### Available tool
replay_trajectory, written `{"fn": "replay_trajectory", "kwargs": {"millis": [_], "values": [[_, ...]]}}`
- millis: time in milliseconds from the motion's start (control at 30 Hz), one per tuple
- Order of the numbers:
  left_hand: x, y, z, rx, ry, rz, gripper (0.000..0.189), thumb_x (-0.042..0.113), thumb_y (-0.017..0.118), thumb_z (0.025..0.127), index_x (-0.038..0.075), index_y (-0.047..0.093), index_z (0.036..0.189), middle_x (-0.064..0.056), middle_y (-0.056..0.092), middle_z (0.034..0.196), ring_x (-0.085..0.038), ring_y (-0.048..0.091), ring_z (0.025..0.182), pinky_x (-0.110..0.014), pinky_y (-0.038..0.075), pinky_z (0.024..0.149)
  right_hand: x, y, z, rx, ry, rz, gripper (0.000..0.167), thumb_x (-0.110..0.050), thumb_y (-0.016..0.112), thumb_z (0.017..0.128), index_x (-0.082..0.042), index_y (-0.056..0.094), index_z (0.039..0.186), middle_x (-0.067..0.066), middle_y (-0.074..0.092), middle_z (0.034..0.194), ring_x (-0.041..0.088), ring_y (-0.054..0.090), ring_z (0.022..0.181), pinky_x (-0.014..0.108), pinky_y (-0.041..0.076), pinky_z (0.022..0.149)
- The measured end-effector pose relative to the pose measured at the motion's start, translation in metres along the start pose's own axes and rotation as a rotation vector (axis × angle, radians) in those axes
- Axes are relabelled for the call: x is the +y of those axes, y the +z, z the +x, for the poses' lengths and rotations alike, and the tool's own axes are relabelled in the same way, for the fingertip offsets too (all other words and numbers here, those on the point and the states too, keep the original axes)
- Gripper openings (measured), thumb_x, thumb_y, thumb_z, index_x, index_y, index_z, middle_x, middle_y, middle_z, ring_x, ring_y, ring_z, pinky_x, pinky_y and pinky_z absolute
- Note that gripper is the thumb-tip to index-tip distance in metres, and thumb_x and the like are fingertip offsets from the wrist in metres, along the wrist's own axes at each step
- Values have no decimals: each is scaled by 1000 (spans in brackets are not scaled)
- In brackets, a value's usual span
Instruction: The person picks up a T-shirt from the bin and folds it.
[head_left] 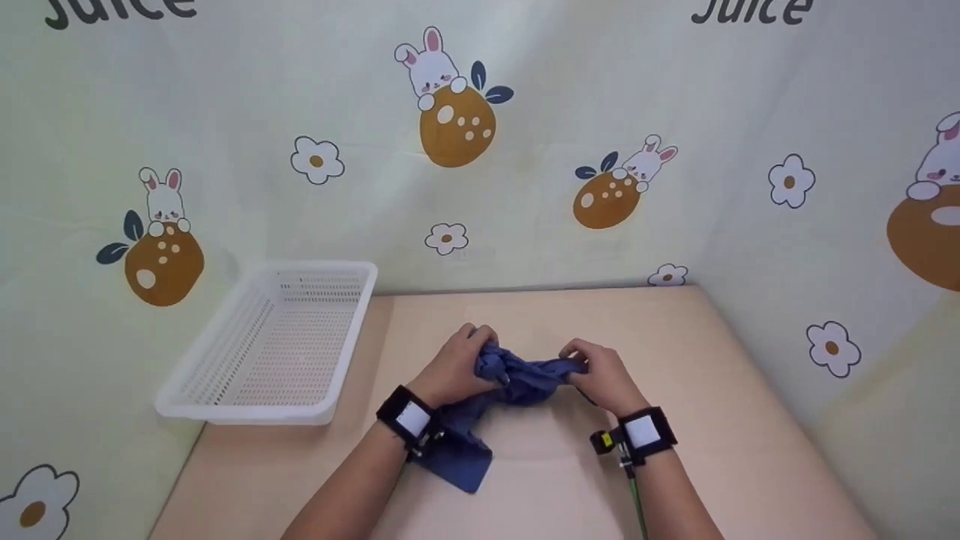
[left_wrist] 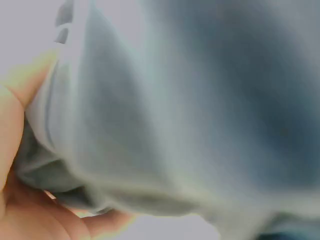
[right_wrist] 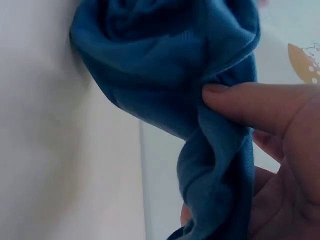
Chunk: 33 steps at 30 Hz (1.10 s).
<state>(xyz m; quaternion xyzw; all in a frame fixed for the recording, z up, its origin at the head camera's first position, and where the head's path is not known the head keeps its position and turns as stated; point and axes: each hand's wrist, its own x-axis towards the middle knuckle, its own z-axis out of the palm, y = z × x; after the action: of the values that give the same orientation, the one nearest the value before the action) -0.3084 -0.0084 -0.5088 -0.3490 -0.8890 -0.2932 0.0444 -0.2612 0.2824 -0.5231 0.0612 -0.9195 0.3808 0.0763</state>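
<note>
A crumpled blue cloth garment (head_left: 525, 379) is held up between both hands over the table, its kind hidden by the folds. My left hand (head_left: 457, 367) grips a bunched end of it, and one flap hangs down beneath that wrist onto or near the tabletop. With thumb and fingers my right hand (head_left: 604, 375) pinches the other end. In the right wrist view the thumb presses on the twisted blue fabric (right_wrist: 210, 165). Close, blurred fabric (left_wrist: 150, 110) fills most of the left wrist view, with the left fingers around its edge.
A white perforated plastic basket (head_left: 352, 337) stands at the table's back left. The beige tabletop (head_left: 720, 465) meets a patterned curtain (head_left: 540, 247) at the back and sides. A green cable (head_left: 637, 499) runs from the right wrist band (head_left: 649, 435).
</note>
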Motion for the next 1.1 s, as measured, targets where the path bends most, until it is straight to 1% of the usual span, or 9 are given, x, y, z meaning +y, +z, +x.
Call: {"fn": "replay_trajectory", "kwargs": {"millis": [133, 333, 433, 533, 633, 767, 900, 1000, 1100], "values": [[-11, 1, -10, 40, -66, -44, 57, 31, 94, 80, 15, 55, 118, -5, 53, 110, -20, 55, 101, -41, 53, 95, 13, -6, -3, 3, 24, -37, 23, -5, 76, 88, -18, 75, 106, 8, 74, 102, 20, 65, 88, 36, 53, 78], [-25, -7, -22, 60, -161, -78, 54, 37, 92, 80, 16, 51, 108, -2, 49, 103, -18, 50, 94, -37, 48, 87, 30, -18, -5, 48, 45, -85, 10, -13, 73, 96, -12, 79, 105, 13, 77, 111, 31, 70, 107, 51, 55, 97], [-31, -11, -26, 57, -189, -87, 50, 41, 90, 82, 17, 51, 101, 0, 45, 97, -17, 47, 88, -34, 44, 81, 39, -24, -6, 78, 81, -123, 13, -16, 66, 102, -10, 77, 104, 11, 76, 103, 29, 68, 99, 47, 54, 89], [-38, -16, -30, 62, -197, -91, 46, 39, 88, 85, 17, 48, 92, 1, 41, 90, -16, 44, 82, -32, 40, 76, 46, -28, -7, 112, 111, -158, 17, -17, 60, 106, -9, 74, 101, 9, 72, 92, 26, 63, 86, 39, 48, 77], [-43, -21, -33, 65, -190, -81, 43, 32, 85, 86, 17, 44, 86, 2, 37, 87, -16, 41, 79, -31, 37, 73, 53, -30, -7, 167, 120, -179, 18, -15, 57, 107, -5, 72, 102, 12, 71, 90, 29, 63, 84, 41, 48, 76], [-44, -27, -35, 60, -158, -63, 33, 14, 77, 85, 15, 45, 81, 3, 37, 86, -16, 41, 78, -30, 35, 71, 58, -28, -6, 237, 140, -152, 24, -11, 47, 110, 1, 67, 115, 22, 74, 108, 37, 69, 100, 51, 53, 89], [-43, -28, -34, 37, -125, -63, 23, -1, 69, 80, 13, 51, 84, 1, 41, 88, -18, 45, 81, -31, 39, 73, 60, -23, -5, 246, 138, -90, 30, -9, 37, 111, -1, 63, 124, 25, 72, 122, 43, 69, 115, 57, 52, 100], [-44, -26, -34, 3, -134, -69, 32, -8, 66, 82, 14, 60, 104, -3, 54, 98, -21, 53, 93, -37, 48, 85, 60, -21, -5, 180, 114, -59, 23, -13, 51, 108, -6, 63, 126, 22, 71, 127, 42, 65, 123, 57, 48, 108], [-47, -22, -36, -7, -149, -68, 44, -13, 62, 82, 16, 67, 115, -6, 59, 104, -23, 55, 99, -42, 50, 92, 59, -20, -6, 132, 113, -73, 18, -17, 68, 100, -8, 66, 116, 18, 71, 115, 37, 65, 113, 51, 49, 101]]}}
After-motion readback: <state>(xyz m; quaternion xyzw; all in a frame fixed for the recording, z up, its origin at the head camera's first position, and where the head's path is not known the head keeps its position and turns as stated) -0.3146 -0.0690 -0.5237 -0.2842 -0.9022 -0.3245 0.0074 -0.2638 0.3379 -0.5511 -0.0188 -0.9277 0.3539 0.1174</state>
